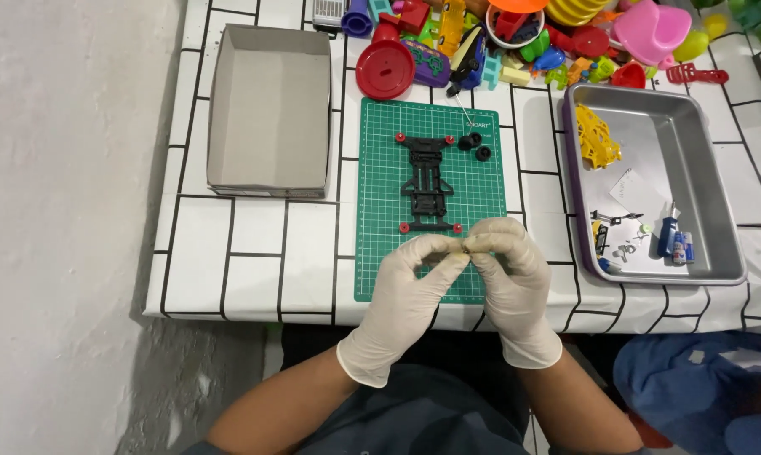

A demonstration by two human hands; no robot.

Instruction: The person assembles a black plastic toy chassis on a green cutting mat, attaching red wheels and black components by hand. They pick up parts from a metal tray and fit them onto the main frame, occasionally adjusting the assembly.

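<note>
Two gloved hands, left hand and right hand, pinching a small part

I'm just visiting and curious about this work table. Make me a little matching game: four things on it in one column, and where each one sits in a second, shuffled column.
Things:
1. black toy car chassis
2. cardboard box
3. yellow plastic part
4. red round lid

Places:
A. in the metal tray, at its far left corner
B. on the green cutting mat, in front of the gloved hands
C. at the left side of the table, open and empty
D. just beyond the mat's far edge, by the pile of coloured toys

Pairs: 1-B, 2-C, 3-A, 4-D
</note>
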